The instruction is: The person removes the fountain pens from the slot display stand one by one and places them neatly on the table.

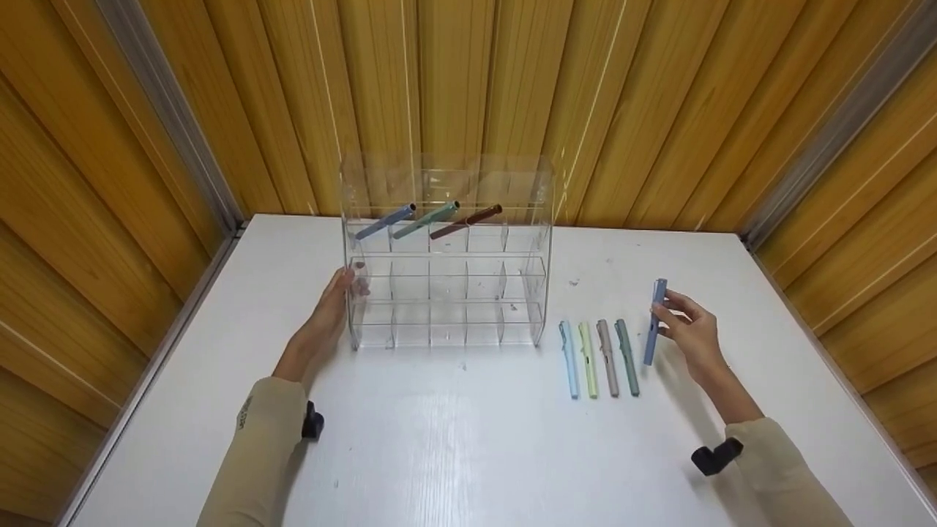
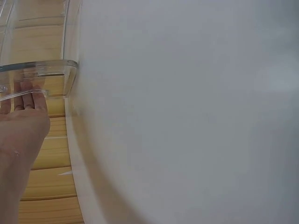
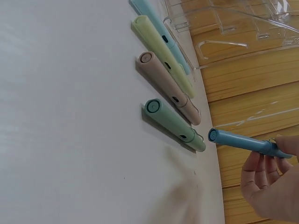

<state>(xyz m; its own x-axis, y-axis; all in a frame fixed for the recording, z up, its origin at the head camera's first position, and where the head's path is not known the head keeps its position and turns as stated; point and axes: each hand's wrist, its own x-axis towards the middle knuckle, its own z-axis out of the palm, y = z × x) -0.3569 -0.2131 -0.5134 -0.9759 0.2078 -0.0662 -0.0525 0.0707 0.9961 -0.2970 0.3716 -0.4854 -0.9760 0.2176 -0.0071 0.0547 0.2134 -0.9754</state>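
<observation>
My right hand [image 1: 692,333] pinches a blue pen [image 1: 655,322] between thumb and fingers, raised above the table with its clip end up. Beside it lie a dark green pen [image 1: 627,359], a grey-brown pen [image 1: 607,359], a yellow-green pen [image 1: 588,360] and a light blue pen [image 1: 569,360], side by side. My left hand [image 1: 326,315] rests with its fingers against the left side of a clear acrylic pen rack [image 1: 448,323]; the left wrist view shows those fingers fairly straight. In the rack's top row lean a blue pen [image 1: 386,222], a green pen [image 1: 427,219] and a dark red pen [image 1: 466,222].
The rack stands on a white table [image 1: 439,439] near its back edge, with rows of divided compartments. Yellow wood-look panels [image 1: 454,80] close off the back and sides. A black wrist camera [image 1: 717,456] sits at the right sleeve.
</observation>
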